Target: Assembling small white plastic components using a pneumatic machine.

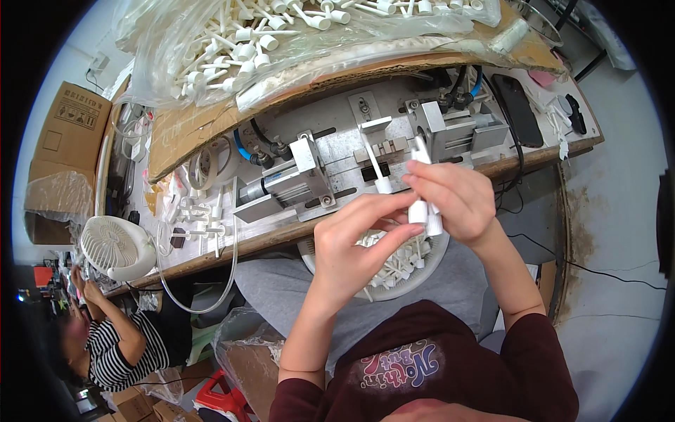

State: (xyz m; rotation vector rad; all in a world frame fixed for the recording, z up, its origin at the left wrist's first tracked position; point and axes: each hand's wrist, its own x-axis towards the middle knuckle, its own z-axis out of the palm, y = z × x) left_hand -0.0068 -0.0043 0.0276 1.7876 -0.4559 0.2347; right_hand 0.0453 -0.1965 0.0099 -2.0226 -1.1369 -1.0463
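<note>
My left hand point(362, 239) is closed, thumb and fingers pinching a white ribbed cap point(418, 212). Another white cap with a long thin stem point(382, 184) stands just beyond its fingers, stem pointing away; whether that hand grips it, I cannot tell. My right hand point(457, 200) is closed around white stemmed caps point(434, 224), with a stem poking out past its fingertips. Both hands meet above a white basket point(441, 259) of small white pieces on my lap. Just behind them sits a metal clamping fixture point(383, 148) with a block on each side.
A cardboard sheet point(204, 137) and plastic bag heaped with white stemmed caps point(246, 53) lie behind the fixture. A black phone point(518, 109) rests at right. At left are a white fan point(118, 247), tape rolls point(204, 169) and loose caps. Another person point(119, 344) works at far left.
</note>
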